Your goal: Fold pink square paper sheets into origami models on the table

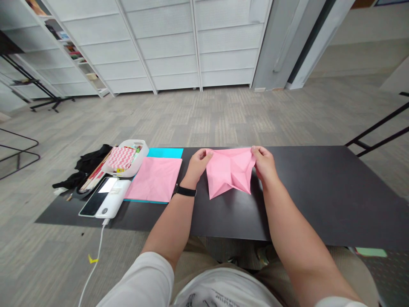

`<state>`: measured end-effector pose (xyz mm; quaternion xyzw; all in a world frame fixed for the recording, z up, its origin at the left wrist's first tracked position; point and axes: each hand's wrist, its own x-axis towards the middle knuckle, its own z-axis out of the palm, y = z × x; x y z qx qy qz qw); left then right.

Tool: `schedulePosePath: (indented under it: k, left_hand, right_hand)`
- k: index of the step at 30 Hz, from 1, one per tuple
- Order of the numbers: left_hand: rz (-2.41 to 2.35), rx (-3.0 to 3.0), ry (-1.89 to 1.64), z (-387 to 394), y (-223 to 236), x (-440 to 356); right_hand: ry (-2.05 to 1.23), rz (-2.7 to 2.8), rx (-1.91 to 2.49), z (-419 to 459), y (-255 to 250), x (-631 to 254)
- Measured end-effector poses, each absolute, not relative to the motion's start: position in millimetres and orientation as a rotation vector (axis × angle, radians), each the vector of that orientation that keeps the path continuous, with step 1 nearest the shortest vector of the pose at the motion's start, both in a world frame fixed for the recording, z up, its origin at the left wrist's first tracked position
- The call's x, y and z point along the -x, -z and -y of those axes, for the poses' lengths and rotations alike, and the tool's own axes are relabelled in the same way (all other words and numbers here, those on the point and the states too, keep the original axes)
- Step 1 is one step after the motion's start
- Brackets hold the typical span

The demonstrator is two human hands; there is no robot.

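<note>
Between my two hands is a sheet of pink paper [228, 170], creased with several folds and bent up in the middle of its near edge. My left hand [198, 164] pinches its upper left corner, thumb on top. At the upper right corner, my right hand [263, 162] grips the paper between thumb and fingers. The sheet is tilted over the dark table [306, 187]; whether its lower corners touch the surface I cannot tell. To the left of my left hand lies a stack of pink paper [156, 179] on blue sheets [166, 152].
Left on the table are a white basket [143, 149] holding a pink-and-white zigzag item, a phone [96, 198], and a white power bank [112, 199] with a cable [92, 268] hanging off the near edge. Black cloth [92, 160] lies behind them.
</note>
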<state>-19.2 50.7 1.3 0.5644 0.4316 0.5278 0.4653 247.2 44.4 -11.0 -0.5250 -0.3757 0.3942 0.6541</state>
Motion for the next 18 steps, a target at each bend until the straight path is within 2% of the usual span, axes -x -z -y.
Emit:
schedulePosePath:
  k: [5,12,18]
  left_hand:
    - [-1.072,-1.220,-1.381,-54.1,-1.5,22.3]
    - [-1.134,-1.024,-1.497,-62.3,4.4,26.1]
    - [-1.074,-0.861,-1.511,-64.2,5.5,28.5]
  right_hand:
    - [-0.947,0.936,1.201,-43.2,10.2,-245.3]
    - [-1.393,1.003,1.190,-34.0,6.6,-240.5]
    - [-1.636,1.040,1.194,-30.2,10.3,-237.5]
